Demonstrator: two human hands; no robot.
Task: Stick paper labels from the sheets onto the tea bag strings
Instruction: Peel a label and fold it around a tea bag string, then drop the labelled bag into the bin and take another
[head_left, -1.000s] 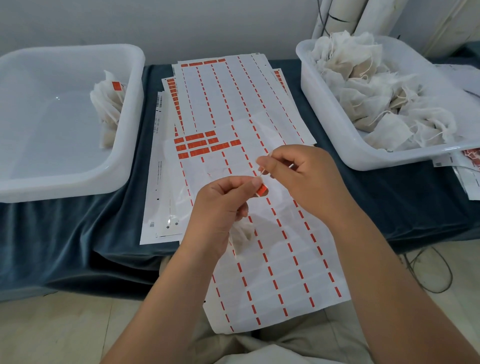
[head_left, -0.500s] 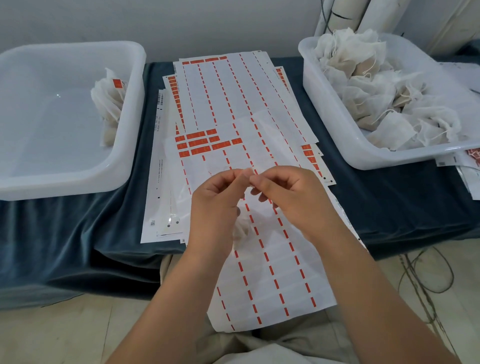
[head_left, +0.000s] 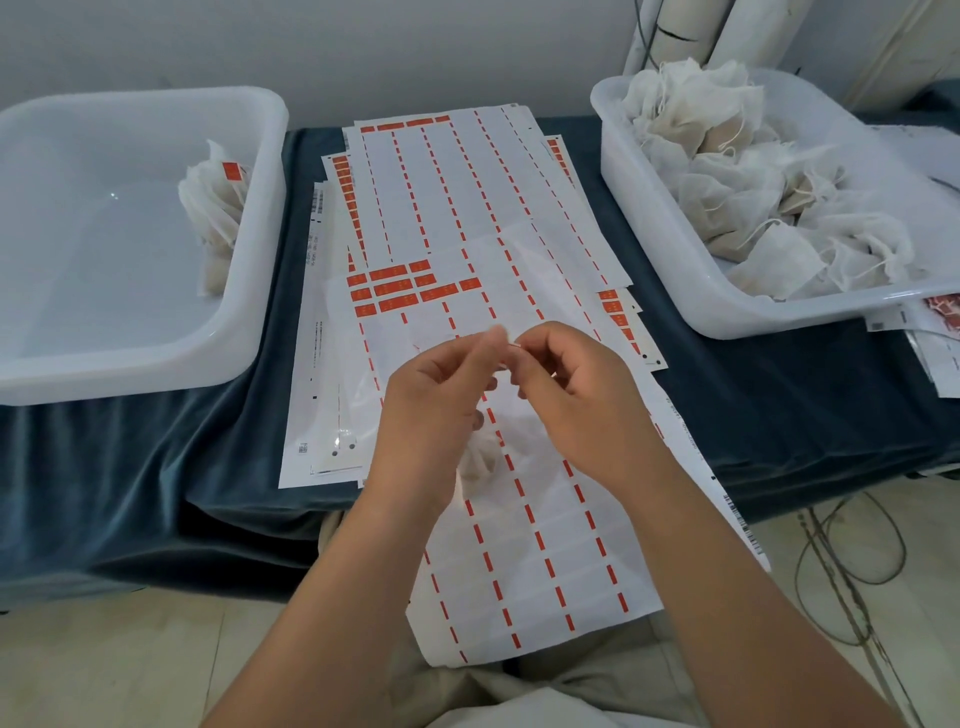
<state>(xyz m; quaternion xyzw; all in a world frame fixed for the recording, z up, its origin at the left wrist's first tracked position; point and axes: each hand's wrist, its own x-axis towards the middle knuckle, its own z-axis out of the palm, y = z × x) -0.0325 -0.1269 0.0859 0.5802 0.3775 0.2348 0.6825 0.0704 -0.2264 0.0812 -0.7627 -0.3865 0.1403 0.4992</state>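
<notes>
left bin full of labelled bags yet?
No, the left bin holds only a small cluster of tea bags against its right wall, one showing an orange label; most of its floor is bare.

Glossy plastic tubs (head_left: 270, 208), smooth paper label sheets (head_left: 431, 187), velvety blue tablecloth (head_left: 171, 467), gauzy cloth tea bags (head_left: 769, 260)

Left hand (head_left: 436, 400) and right hand (head_left: 587, 405) meet fingertip to fingertip (forearms converging), pinching a red label (head_left: 514, 344), other fingers curled.
</notes>
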